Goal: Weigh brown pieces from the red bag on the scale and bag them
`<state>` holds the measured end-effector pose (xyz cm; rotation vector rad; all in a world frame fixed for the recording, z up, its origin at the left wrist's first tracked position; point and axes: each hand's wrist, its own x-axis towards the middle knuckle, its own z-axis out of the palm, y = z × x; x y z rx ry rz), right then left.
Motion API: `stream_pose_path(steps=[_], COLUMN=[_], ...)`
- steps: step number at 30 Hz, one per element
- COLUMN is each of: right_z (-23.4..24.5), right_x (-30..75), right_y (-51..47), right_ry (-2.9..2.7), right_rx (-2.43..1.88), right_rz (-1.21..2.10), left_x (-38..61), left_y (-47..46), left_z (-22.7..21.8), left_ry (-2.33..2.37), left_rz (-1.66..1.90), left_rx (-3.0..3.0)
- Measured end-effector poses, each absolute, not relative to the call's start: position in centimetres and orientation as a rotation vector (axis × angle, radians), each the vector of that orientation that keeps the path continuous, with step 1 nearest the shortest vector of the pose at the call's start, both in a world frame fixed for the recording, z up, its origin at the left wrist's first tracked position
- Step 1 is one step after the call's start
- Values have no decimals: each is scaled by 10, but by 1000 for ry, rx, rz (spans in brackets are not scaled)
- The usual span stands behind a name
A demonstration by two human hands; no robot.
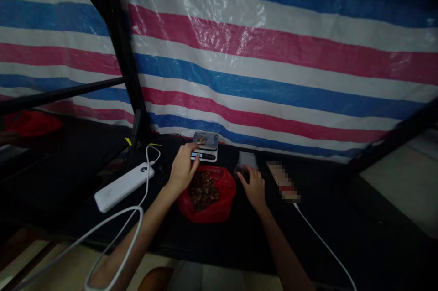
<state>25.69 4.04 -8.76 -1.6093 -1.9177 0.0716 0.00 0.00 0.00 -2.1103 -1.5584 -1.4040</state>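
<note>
My left hand reaches over the front left edge of a small white digital scale, thumb and fingers apart, with nothing visible in them. A few small brown pieces lie in the clear tray on top of the scale. Just below sits a red plastic bag, its mouth spread wide, full of small brown dried pieces. To the right, my right hand has its fingertips at the near edge of a small stack of clear plastic bags. Its fingers are spread.
A white power bank with a looping white cable lies left of my left arm. A blurred-out phone on a white cable is at right. Black frame poles and a striped tarp stand behind. Another red bag is far left.
</note>
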Motion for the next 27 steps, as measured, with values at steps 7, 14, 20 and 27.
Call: stream_pose_path(steps=[7,14,20,27], right_z=[-88,-90,-92,-59], right_x=[253,256,256,244], right_y=[40,42,41,66], right_ry=[-1977,-1936,-1926,-1780], right_rx=[-1640,-1464,-1383,-1217], right_rz=[122,144,97,301], left_x=[-20,-9,-3,-3], left_y=[129,185,184,160], left_z=[-32,-42,-41,-28], left_ry=[-1716,-1765,-1798,-1803], left_rz=[-856,-765,-878,-1127], left_rx=[-2563,-2672,-2730,-2824])
